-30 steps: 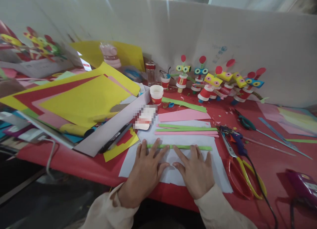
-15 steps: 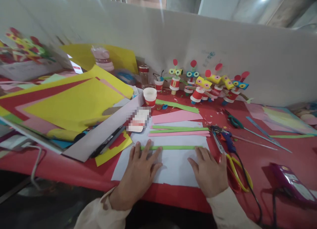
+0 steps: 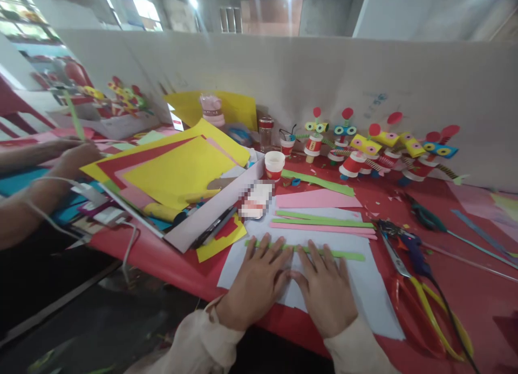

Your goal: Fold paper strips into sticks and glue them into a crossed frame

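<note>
- Landmark: white sheet, lying in front of the wearer.
- Green strip lies across the sheet's middle, its ends running out past the fingers on either side.
- Left hand and right hand are spread flat, side by side on the strip; neither is closed around it. Thumb tips almost meet; contact between them cannot be told.
- Probable reason for the posture: fingertips spaced along the strip keep it flat and straight, with the sheet as a pale backing.
- Spare green and pink strips lie at the sheet's far edge, presumably parked within reach.
- Scissors and glue gun lie right of the sheet, likely for quick pickup.
- Box, left of and beyond the sheet: yellow, red and pink paper heaped in and over it.
- Paper cup, beyond the sheet: seemingly nested with another; inside not readable.
- Smaller red-and-white cup, farther beyond the sheet: holds dark, looped handles and something blue, not identifiable.
</note>
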Demonstrator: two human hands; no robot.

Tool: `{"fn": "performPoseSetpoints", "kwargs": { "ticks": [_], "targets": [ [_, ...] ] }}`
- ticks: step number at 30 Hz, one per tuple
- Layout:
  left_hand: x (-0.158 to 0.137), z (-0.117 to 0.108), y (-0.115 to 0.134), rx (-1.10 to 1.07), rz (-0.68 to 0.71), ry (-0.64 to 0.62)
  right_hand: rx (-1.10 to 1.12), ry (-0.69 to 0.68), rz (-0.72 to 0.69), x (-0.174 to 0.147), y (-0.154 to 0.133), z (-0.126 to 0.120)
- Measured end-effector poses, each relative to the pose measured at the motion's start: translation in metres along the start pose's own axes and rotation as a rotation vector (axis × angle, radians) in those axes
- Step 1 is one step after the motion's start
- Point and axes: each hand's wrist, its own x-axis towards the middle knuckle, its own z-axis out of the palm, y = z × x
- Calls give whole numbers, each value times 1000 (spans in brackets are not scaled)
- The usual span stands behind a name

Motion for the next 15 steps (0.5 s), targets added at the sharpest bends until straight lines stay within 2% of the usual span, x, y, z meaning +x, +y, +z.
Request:
{"fn": "performPoseSetpoints", "kwargs": {
  "ticks": [3, 10, 13, 15],
  "targets": [
    [-2, -1, -1, 17, 2, 10, -33, 19, 28, -8, 14, 7],
    [-7, 3, -6, 59, -2, 6, -84, 171, 173, -31, 76, 24],
    [-5, -4, -5, 48, 4, -22, -119, 209, 255, -33, 84, 26],
    [3, -11, 1, 37, -27, -21, -135, 175, 287, -32, 80, 24]
  ]
}}
